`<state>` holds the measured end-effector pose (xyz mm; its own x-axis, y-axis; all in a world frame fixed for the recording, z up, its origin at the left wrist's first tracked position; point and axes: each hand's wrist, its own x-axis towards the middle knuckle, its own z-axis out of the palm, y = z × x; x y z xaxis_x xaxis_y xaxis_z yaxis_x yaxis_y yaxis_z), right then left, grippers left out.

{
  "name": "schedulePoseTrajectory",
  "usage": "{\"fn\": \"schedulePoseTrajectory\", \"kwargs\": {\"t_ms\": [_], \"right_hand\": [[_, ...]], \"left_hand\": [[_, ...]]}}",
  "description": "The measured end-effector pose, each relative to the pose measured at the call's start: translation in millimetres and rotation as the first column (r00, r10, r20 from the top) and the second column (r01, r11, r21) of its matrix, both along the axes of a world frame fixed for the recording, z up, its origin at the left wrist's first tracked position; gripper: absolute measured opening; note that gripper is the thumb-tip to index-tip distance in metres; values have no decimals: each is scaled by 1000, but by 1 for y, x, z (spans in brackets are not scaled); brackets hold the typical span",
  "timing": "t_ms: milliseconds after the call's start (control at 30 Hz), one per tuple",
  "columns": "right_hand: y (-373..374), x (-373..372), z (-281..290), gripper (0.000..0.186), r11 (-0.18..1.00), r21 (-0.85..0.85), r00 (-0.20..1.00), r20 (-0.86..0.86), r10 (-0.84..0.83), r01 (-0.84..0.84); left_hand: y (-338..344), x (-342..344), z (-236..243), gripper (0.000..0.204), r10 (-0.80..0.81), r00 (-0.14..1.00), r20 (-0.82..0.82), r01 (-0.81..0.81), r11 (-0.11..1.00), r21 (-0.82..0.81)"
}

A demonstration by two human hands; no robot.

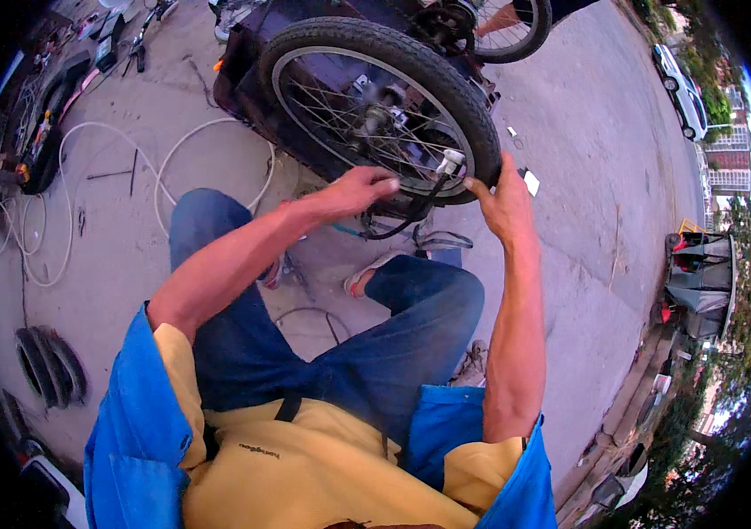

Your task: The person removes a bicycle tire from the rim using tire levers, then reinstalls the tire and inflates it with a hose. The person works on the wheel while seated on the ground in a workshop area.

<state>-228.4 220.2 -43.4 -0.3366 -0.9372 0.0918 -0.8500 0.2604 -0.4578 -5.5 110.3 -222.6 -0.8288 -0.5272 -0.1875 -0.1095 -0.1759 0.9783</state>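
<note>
A spoked wheel with a black tyre (336,31) stands raised and tilted in front of me, fixed to a dark cart frame (239,84). At the wheel's lower right rim a pale metal inflator head (450,162) sits by the spokes, with a black hose (420,204) hanging from it. My right hand (506,204) grips the tyre's right edge, thumb on its side and fingers along the outer tread. My left hand (362,192) is by the tyre's lower edge, fingers curled together; what lies inside them is hidden.
A pale hose (65,203) loops over the ground at left. Tools (137,53) lie at the far left, and several loose tyres (49,368) at the lower left. Another person's arm (501,18) reaches behind a second wheel (530,40). Parked vehicles (682,93) line the right.
</note>
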Motion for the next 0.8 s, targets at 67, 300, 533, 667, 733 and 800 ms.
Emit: {"fn": "schedulePoseTrajectory", "kwargs": {"t_ms": [67,300,533,667,733,800], "right_hand": [[6,1,-5,59,999,-28,998,47,-38,39],[36,52,-81,56,719,-460,853,310,-420,521],[20,75,-132,33,850,-153,621,748,-233,504],[19,81,-113,29,885,-105,539,823,-179,454],[11,85,-104,28,883,-66,409,900,-148,465],[9,86,-100,28,878,-42,308,944,-122,477]], "left_hand": [[16,-18,39,46,96,995,16,-97,971,219],[30,-49,56,49,385,909,-162,-399,915,-64],[13,-64,39,58,265,939,-220,-319,909,-268],[15,-73,45,53,197,934,-297,-307,866,-394],[6,-80,36,50,163,905,-394,-330,853,-404],[-4,-81,32,50,91,866,-492,-297,884,-360]]}}
